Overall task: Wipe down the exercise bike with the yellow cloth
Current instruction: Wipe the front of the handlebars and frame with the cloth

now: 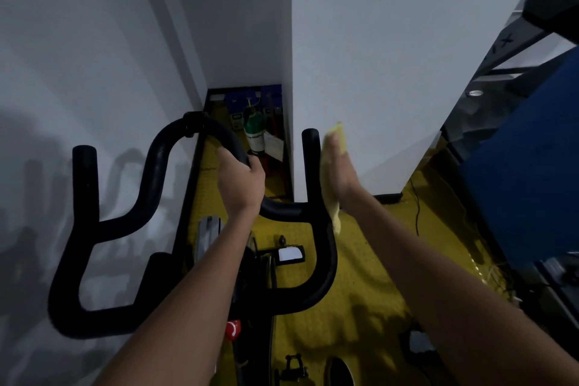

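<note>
The exercise bike's black handlebars (131,222) fill the lower left and middle. My left hand (239,180) grips the curved centre loop of the bars from above. My right hand (340,172) lies flat, fingers straight, pressing the yellow cloth (335,213) against the outer side of the right upright bar end (310,160). The cloth shows above my fingertips and hangs below my palm. A red knob (233,330) sits on the frame under my left forearm.
A white pillar (360,72) stands just behind the right bar end. In the narrow gap left of it stands a green cylinder (255,135). The floor (360,276) is yellow. Blue and black gym equipment (526,150) crowds the right side. A white wall runs along the left.
</note>
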A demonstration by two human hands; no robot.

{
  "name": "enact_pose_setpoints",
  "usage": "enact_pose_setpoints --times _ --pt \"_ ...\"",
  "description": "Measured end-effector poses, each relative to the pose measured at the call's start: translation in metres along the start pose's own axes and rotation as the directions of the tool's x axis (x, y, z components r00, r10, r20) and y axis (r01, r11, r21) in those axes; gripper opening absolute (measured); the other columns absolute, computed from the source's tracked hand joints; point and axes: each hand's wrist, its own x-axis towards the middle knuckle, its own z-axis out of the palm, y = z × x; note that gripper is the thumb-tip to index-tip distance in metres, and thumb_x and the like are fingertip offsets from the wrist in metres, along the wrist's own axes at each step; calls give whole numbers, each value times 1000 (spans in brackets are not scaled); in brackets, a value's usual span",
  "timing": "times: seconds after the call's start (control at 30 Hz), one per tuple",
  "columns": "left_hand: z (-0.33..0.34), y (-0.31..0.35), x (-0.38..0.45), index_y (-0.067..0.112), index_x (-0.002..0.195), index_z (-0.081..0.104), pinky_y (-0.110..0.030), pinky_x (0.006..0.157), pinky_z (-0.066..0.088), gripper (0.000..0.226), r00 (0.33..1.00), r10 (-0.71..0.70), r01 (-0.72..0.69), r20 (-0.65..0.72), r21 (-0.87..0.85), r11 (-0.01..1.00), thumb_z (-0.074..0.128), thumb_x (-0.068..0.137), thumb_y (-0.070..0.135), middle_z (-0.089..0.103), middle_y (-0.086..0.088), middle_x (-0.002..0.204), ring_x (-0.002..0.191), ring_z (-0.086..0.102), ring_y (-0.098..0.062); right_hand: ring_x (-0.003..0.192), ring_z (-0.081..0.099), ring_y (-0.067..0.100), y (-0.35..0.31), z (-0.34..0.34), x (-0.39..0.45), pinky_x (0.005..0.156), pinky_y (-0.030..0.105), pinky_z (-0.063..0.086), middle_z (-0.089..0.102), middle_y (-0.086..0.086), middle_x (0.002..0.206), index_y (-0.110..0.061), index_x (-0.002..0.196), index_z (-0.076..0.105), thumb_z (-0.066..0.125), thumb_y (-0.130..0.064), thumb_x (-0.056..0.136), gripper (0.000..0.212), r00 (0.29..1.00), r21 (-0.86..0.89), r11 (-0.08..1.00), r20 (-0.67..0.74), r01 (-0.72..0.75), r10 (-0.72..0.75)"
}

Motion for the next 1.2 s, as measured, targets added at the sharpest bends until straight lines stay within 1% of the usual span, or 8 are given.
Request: enact_pose_setpoints --times 0.13,0.3,0.5,0.63,0.77,0.87,1.03,1.2 --pt "2 -2 3 21 108 35 -25 50 48 22 1000 -4 4 -1 -16 1000 55 99 23 58 -4 88 66 61 -17 78 57 13 19 30 -14 64 32 43 56 -10 85 -24 112 44 28 -67 98 49 967 -304 941 -153 149 -202" --pt "7 -2 2 10 121 45 -17 47 38 28 999 -7 7 -34 11 1000 56 99 23 53 0 88 58 45 1 68 63 15 71 10 -50 56 34 52 63 -1 80 -20 107 50 33 -65 99 48 985 -358 927 -85 111 -151" --pt "5 -2 1 7 128 43 -24 53 44 35 1000 -7 7 -26 1 1000 55 100 23 49 1 94 65 51 -11 51 55 3 98 1 -84 44 19 44 60 -5 71 -26 103 52 38 -59 100 36 990 -302 948 -56 104 -126" --pt "1 -7 2 10 127 41 -20 46 44 32 999 8 -8 34 -12 1000 54 100 24 55 0 89 61 56 -8 69 69 18 111 -11 -107 61 37 61 69 1 85 -29 112 52 44 -61 97 37 996 -270 960 59 78 -64" --pt "-2 -15 -1 10 121 41 -14 41 43 28 994 24 -20 108 -36 999 54 102 25 56 -1 81 59 60 -10 72 67 17 97 -24 -102 61 36 58 68 -2 86 -28 110 53 46 -61 97 37 994 -382 920 92 82 -50" --pt "-2 -25 -1 8 133 37 -15 43 44 40 983 37 -31 181 -35 999 53 102 28 63 -8 96 66 63 -11 76 64 20 73 -13 -86 59 41 56 65 0 95 -31 111 50 42 -60 99 32 970 -337 922 -77 192 -231" --pt "-7 -29 -5 1 156 12 -20 72 52 75 972 124 -147 200 107 983 54 102 29 41 -22 147 111 64 -28 119 47 22 44 21 -31 95 38 44 42 10 138 -17 151 25 45 -50 102 63 893 -414 840 -122 350 -432" --pt "-5 -26 -16 -5 157 4 -18 73 51 80 968 197 -229 152 230 946 54 101 23 37 -26 145 106 64 -27 107 56 30 60 35 -31 79 43 52 53 14 127 -10 151 24 45 -45 102 63 873 -556 772 -159 307 -461"
